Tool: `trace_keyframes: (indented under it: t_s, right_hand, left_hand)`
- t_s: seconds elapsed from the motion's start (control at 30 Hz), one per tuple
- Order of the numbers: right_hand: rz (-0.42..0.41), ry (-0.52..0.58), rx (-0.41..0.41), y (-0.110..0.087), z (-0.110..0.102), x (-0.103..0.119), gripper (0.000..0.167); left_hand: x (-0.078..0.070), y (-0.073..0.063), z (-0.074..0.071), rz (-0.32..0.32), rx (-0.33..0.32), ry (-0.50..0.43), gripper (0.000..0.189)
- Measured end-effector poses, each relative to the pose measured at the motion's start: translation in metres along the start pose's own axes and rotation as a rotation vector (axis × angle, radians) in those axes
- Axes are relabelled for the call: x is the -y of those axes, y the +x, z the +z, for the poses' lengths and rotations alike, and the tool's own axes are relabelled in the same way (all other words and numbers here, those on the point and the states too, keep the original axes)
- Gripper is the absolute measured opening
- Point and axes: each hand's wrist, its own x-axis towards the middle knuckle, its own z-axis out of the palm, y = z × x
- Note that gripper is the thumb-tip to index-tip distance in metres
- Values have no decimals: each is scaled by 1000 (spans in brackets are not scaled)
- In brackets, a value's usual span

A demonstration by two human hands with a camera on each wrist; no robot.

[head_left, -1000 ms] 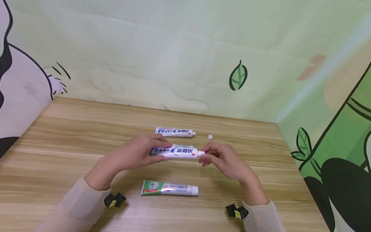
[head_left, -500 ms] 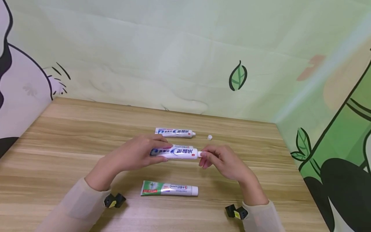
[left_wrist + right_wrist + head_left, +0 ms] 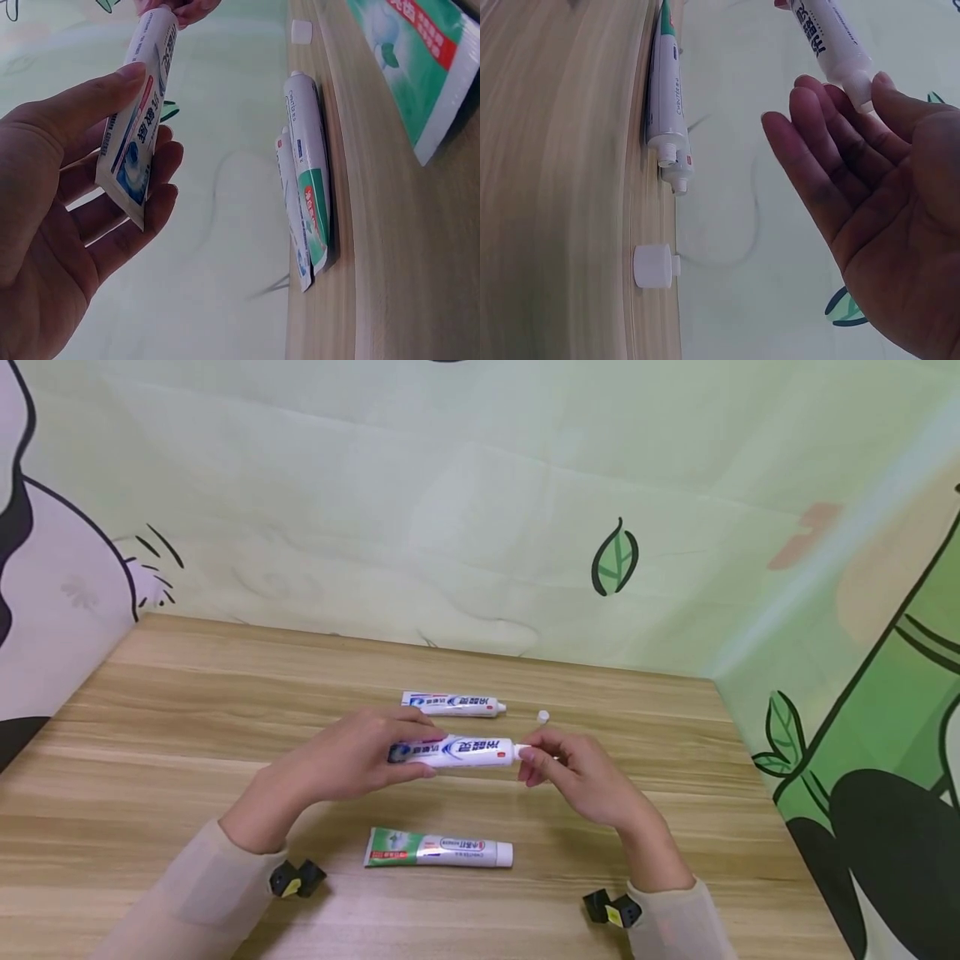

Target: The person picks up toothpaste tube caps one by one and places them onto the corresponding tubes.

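My left hand (image 3: 348, 756) holds a white and blue toothpaste tube (image 3: 476, 752) level above the table, thumb on one side and fingers on the other. At its right end, my right hand (image 3: 588, 777) pinches the white cap (image 3: 861, 91) between thumb and fingers. Behind lies a similar blue and white tube (image 3: 459, 704) with its nozzle bare. Another uncapped tube, white and green (image 3: 301, 142), lies beside that one in the left wrist view; in the head view the held tube hides it. Nearer me rests a capped green and white tube (image 3: 442, 847).
A loose white cap (image 3: 543, 716) sits on the wooden table (image 3: 187, 693), right of the far tube. In the right wrist view a smaller white piece (image 3: 676, 265) shows behind this larger cap (image 3: 652, 265). A printed cloth backdrop (image 3: 375, 510) borders the table's back and sides.
The held tube has risen slightly and now covers the tube behind it. The right fingers have shifted on the cap, which shows less than a second ago. The other tubes stay put.
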Motion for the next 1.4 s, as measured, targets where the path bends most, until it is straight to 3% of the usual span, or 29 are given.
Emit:
trace_keyframes:
  t_s: [0.33, 0.57, 0.97, 1.4]
  right_hand:
    - [-31, 119, -52, 0, 1, 1, 15]
    - [-1, 60, -78, -2, 1, 3, 24]
    - [39, 102, -67, -1, 0, 3, 16]
    - [54, 45, -23, -1, -1, 2, 7]
  left_hand:
    - [0, 0, 0, -3, -4, -1, 42]
    - [1, 1, 0, -7, 3, -6, 42]
    - [0, 0, -1, -12, 10, 4, 43]
    - [-1, 0, -1, -19, 22, 9, 43]
